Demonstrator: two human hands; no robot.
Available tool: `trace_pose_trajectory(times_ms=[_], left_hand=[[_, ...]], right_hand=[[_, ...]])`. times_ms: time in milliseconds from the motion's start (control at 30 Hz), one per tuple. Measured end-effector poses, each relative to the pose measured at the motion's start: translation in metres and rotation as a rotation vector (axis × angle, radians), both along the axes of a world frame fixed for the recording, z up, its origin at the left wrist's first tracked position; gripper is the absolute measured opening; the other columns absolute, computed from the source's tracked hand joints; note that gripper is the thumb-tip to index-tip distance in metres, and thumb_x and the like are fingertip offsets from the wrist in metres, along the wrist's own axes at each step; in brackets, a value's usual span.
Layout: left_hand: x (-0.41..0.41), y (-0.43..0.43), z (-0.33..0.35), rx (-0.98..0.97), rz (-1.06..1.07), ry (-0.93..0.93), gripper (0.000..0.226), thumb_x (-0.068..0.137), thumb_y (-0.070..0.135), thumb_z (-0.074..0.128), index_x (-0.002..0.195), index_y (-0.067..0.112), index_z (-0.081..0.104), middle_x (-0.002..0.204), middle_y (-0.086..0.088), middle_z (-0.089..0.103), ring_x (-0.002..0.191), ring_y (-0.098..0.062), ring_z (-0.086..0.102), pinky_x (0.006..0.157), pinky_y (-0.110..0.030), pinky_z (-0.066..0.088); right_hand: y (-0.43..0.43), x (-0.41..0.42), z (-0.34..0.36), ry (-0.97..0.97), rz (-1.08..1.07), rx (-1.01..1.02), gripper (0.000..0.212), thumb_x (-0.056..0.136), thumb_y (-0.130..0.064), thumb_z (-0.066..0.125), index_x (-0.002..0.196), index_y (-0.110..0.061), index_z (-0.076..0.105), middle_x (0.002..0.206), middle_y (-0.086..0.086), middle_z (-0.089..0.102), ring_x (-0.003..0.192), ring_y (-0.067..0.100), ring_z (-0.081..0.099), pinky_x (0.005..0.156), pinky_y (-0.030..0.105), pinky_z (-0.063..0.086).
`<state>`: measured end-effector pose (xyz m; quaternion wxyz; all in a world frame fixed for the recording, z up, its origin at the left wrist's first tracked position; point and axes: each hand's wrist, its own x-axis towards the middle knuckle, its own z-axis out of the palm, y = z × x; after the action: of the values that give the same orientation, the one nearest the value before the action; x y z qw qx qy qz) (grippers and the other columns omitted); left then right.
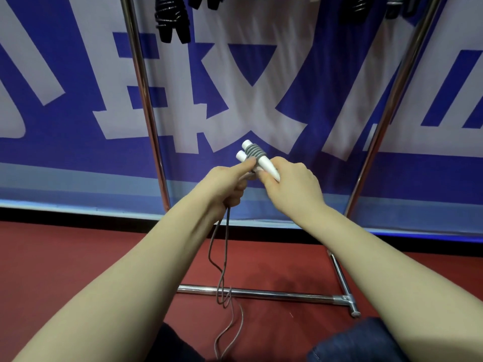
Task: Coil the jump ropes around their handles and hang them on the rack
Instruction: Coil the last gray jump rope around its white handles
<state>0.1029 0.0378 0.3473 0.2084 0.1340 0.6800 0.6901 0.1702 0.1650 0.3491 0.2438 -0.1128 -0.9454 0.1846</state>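
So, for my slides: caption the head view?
Left hand grips the grey rope, right hand the two white plastic handles it partly coils round, before a chrome rack.

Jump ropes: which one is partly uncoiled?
The grey one on white handles, its tail trailing to the floor; the black ones hanging above are fully wound.

The red floor (pixel 78 244) is spread across the lower frame — at lower centre the rack's chrome base bar (pixel 274 294) is rested on it, crossed by the grey rope's loose end (pixel 242 317).
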Motion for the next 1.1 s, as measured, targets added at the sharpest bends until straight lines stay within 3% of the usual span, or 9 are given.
trace_pose_trajectory(times_ms=[200, 300, 400, 533, 600, 700, 800, 867, 1100], left_hand=[[-0.001, 0.005, 0.0, 0.011, 0.024, -0.008, 0.046, 0.09, 0.051, 0.063, 0.086, 0.005, 0.068, 0.049, 0.005, 0.031, 0.043, -0.009, 0.02, 0.043, -0.021, 0.019], [-0.003, 0.005, -0.002, 0.006, 0.064, 0.003, 0.054, 0.084, 0.056, 0.067, 0.089, 0.003, 0.07, 0.056, -0.001, 0.041, 0.045, -0.011, 0.023, 0.047, -0.024, 0.02], [-0.006, 0.004, -0.004, 0.017, 0.085, -0.002, 0.049, 0.084, 0.051, 0.07, 0.079, 0.002, 0.071, 0.057, -0.002, 0.045, 0.045, -0.012, 0.025, 0.048, -0.024, 0.021], [-0.006, 0.005, -0.006, 0.067, 0.081, -0.002, 0.042, 0.091, 0.039, 0.067, 0.094, -0.002, 0.068, 0.058, -0.002, 0.048, 0.044, -0.011, 0.027, 0.045, -0.022, 0.024], [-0.005, 0.006, -0.006, 0.074, 0.075, 0.024, 0.039, 0.094, 0.035, 0.064, 0.1, -0.004, 0.068, 0.057, -0.001, 0.049, 0.043, -0.01, 0.03, 0.044, -0.02, 0.027], [-0.005, 0.001, -0.004, 0.102, 0.008, 0.099, 0.03, 0.098, 0.029, 0.058, 0.087, 0.003, 0.067, 0.056, 0.004, 0.05, 0.043, -0.007, 0.034, 0.045, -0.017, 0.028], [-0.005, -0.009, -0.004, 0.129, -0.154, 0.182, 0.03, 0.101, 0.026, 0.051, 0.084, 0.007, 0.066, 0.059, 0.006, 0.045, 0.047, -0.005, 0.031, 0.047, -0.015, 0.026], [-0.004, -0.012, -0.006, 0.138, -0.244, 0.227, 0.031, 0.102, 0.026, 0.047, 0.08, 0.012, 0.062, 0.061, 0.007, 0.044, 0.049, -0.006, 0.03, 0.049, -0.015, 0.025], [-0.011, -0.024, -0.011, 0.186, -0.404, 0.26, 0.027, 0.098, 0.031, 0.045, 0.081, 0.013, 0.053, 0.066, 0.008, 0.046, 0.053, -0.004, 0.035, 0.054, -0.015, 0.03]], right_hand=[[-0.001, 0.0, -0.004, 0.05, -0.053, 0.405, 0.022, 0.101, -0.032, 0.049, 0.106, -0.011, 0.053, 0.075, 0.004, 0.053, 0.061, 0.027, 0.04, 0.052, 0.032, 0.022], [-0.008, 0.0, -0.008, 0.048, -0.123, 0.578, 0.04, 0.054, -0.02, 0.093, 0.074, -0.01, 0.06, 0.046, 0.001, 0.048, 0.029, 0.024, 0.035, 0.05, 0.021, -0.005], [-0.011, -0.007, -0.015, 0.029, -0.131, 0.595, 0.05, 0.032, -0.02, 0.097, 0.069, -0.011, 0.064, 0.042, -0.002, 0.044, 0.023, 0.017, 0.037, 0.056, 0.019, -0.01], [-0.011, -0.008, -0.017, 0.043, -0.155, 0.675, 0.051, 0.034, -0.024, 0.097, 0.073, -0.013, 0.066, 0.044, -0.004, 0.045, 0.025, 0.016, 0.035, 0.054, 0.02, -0.01], [-0.012, -0.005, -0.014, -0.016, -0.157, 0.692, 0.043, 0.061, -0.029, 0.09, 0.09, -0.013, 0.062, 0.058, -0.003, 0.048, 0.039, 0.019, 0.038, 0.044, 0.025, -0.002], [-0.008, -0.003, -0.01, -0.098, -0.026, 0.238, 0.022, 0.096, -0.027, 0.056, 0.111, -0.013, 0.047, 0.084, -0.001, 0.049, 0.068, 0.025, 0.049, 0.052, 0.032, 0.03], [0.001, 0.006, -0.003, -0.152, 0.223, -0.528, 0.032, 0.085, -0.023, 0.071, 0.106, -0.009, 0.053, 0.072, 0.004, 0.06, 0.051, 0.016, 0.053, 0.049, 0.028, 0.042], [0.008, 0.01, 0.002, -0.268, 0.356, -0.785, 0.024, 0.087, -0.02, 0.071, 0.101, -0.006, 0.058, 0.065, 0.01, 0.065, 0.047, 0.015, 0.054, 0.045, 0.025, 0.045], [0.005, 0.017, 0.009, -0.308, 0.489, -0.91, 0.04, 0.097, -0.044, 0.049, 0.088, -0.005, 0.055, 0.058, 0.011, 0.062, 0.033, 0.016, 0.048, 0.044, 0.026, 0.032]])
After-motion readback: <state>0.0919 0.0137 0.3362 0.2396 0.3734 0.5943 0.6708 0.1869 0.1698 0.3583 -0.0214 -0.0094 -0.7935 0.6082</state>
